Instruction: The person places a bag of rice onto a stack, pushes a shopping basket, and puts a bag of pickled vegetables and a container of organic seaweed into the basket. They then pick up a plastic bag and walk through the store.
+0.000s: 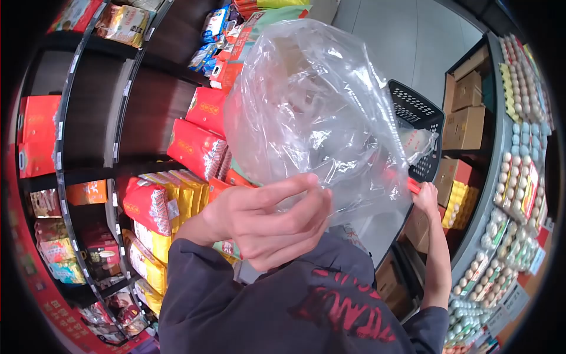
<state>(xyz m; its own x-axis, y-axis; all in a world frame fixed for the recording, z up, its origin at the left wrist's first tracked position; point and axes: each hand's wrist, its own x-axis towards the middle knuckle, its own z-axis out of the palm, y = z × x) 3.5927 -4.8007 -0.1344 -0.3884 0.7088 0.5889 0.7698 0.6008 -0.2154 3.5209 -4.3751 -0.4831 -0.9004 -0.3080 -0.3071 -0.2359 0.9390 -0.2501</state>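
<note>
A large clear plastic bag [306,112] billows in front of me, its film crumpled and shiny. My left hand [277,221] has its fingers curled and pinched on the bag's near edge. Off to the right, my right hand [425,197] is closed around a red handle [414,185], part of which shows through the bag's film. Beyond that hand is a black perforated shopping basket [439,121], partly covered by the bag. Inside it lies a whitish plastic bag with red print [417,141]; its contents cannot be made out.
Dark shelves [94,118] on the left hold red packs [197,147] and yellow packs [147,262]. On the right, a stand carries several trays of eggs [519,183], with cardboard boxes [464,127] below. Grey tiled floor [389,35] shows at the far end.
</note>
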